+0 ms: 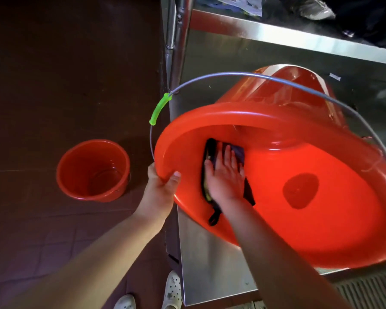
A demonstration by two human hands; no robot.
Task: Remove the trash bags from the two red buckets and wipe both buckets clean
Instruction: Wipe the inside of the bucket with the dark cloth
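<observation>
Item 1, nearest: pale perforated clogs (172,291) on the dark floor (54,74), below both forearms.

Item 2: left hand (159,189). Fingers curled under the rim of the large red bucket (310,219), thumb lying over the rim's top edge; the hand grips the rim at its left side.

Item 3: right hand (225,172). Fingers straight and slightly spread, palm pressing a dark cloth (239,152) flat against the bucket's inner wall. The cloth shows beyond the fingertips and on both sides of the hand; a dark strip of it hangs over the rim below the wrist.

Item 4: the large red bucket, tipped on its side on a stainless steel shelf (210,264), mouth toward the person. No bag visible inside.

Item 5: wire bail handle (232,74) with a green grip (159,108), arching above the fingers of both hands.

Item 6: small red bucket (93,170), upright on the floor, well left of the left hand's fingers. Bare inside.

Item 7, farthest: an upper steel shelf (299,34) beyond the large bucket.
</observation>
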